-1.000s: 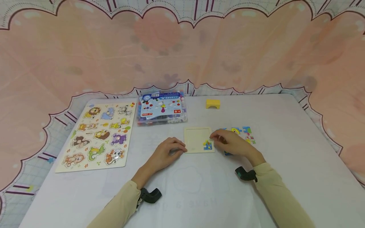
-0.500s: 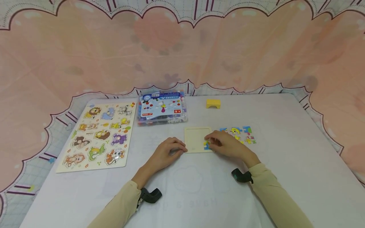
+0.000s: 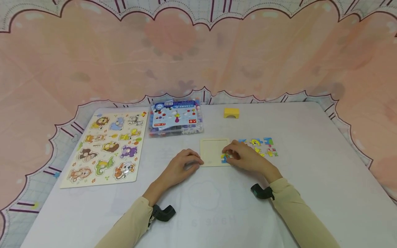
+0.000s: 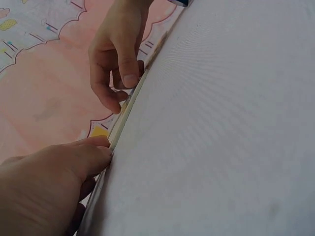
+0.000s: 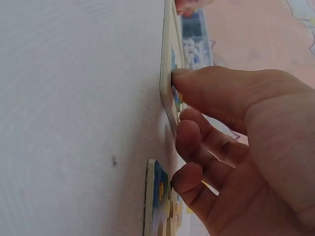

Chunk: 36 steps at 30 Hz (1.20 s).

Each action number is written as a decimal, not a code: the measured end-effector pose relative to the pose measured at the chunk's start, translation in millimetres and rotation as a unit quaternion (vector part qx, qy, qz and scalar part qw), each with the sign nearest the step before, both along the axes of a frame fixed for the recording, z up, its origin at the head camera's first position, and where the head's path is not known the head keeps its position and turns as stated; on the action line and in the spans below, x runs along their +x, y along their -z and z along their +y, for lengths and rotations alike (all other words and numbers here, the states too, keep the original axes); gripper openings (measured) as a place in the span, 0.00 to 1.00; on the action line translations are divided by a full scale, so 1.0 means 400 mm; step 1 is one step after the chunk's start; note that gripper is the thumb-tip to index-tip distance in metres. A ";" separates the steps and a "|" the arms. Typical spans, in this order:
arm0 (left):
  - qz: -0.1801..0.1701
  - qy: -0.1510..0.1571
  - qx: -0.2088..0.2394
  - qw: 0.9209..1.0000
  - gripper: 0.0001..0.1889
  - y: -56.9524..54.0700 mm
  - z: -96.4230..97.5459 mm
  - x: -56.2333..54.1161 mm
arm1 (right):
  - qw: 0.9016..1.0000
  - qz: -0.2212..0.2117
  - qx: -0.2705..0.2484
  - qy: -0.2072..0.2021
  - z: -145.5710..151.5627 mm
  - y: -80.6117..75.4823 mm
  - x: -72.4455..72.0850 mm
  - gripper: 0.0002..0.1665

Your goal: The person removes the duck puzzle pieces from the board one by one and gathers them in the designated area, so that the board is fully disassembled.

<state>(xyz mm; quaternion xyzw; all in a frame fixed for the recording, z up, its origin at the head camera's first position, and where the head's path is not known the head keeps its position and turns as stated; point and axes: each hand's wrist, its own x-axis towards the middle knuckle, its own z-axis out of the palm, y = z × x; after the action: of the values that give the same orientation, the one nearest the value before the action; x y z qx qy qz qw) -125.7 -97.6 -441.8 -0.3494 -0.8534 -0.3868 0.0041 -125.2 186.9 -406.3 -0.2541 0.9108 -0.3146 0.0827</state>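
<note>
A small square wooden puzzle tray lies on the white table. My left hand holds its lower left edge, thumb and forefinger together there in the left wrist view. My right hand is over the tray's right side, its thumb and forefinger pinching at a blue and yellow puzzle piece in the lower right corner. In the right wrist view the thumb presses against the piece, and the forefinger's tip is partly hidden. Several loose puzzle pieces lie right of the tray, some covered by my right hand.
A larger animal puzzle board lies at the left. Behind the tray stands a clear plastic box with a printed blue label. A yellow arch block sits near the table's far edge.
My right hand has moved left from the tray's right edge to over its lower right corner, then stayed there. My left hand has kept its place at the tray.
</note>
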 end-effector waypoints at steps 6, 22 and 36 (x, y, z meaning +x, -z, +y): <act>-0.001 0.004 -0.001 1.000 0.08 0.001 0.001 0.000 | 1.000 -0.008 -0.012 0.005 -0.001 -0.003 0.002 0.17; 0.018 0.007 0.000 1.000 0.08 0.004 0.000 -0.001 | 0.997 -0.014 -0.071 0.007 -0.002 0.005 -0.005 0.07; 0.029 0.009 0.005 1.000 0.08 0.001 0.000 0.000 | 0.995 -0.039 -0.087 0.014 0.044 -0.015 -0.003 0.07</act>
<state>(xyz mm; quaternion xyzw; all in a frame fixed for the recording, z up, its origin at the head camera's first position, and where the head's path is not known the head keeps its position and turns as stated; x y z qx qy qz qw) -125.6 -97.6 -442.1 -0.3685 -0.8477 -0.3807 0.0273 -126.5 204.6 -400.4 -0.2354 0.8796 -0.4032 0.0911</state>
